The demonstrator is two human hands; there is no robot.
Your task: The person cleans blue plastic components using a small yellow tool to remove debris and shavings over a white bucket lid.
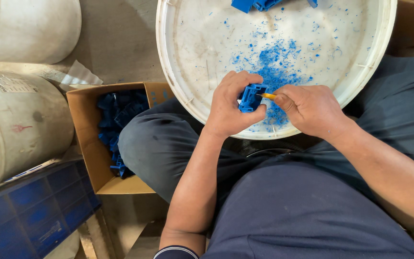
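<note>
In the head view, the left hand [231, 103] is curling tightly around a small blue part [251, 97], thumb beneath and fingers wrapped over its top. The right hand [310, 108] is closing in a pinch on a yellow tool [267, 96], whose tip is touching the right side of the part. Both hands are hovering over the near edge of a white tub [178, 72], and the part is sitting between them, just above that rim.

The tub is lying on the person's lap, its inside scuffed and sprinkled with blue shavings [276, 62], thickest just beyond the part. More blue parts [257, 4] are lying at the tub's far edge, cut off by the frame. The floor [116, 38] left of the tub is bare grey concrete.

Left of the tub, a cardboard box [89, 158] is holding a heap of blue parts, touching the person's dark trouser knee [154, 144]. Further left of the tub, two pale drums [20, 120] are standing, and a blue crate [34, 211] is lying below them. The forearms are hiding part of the lap.
</note>
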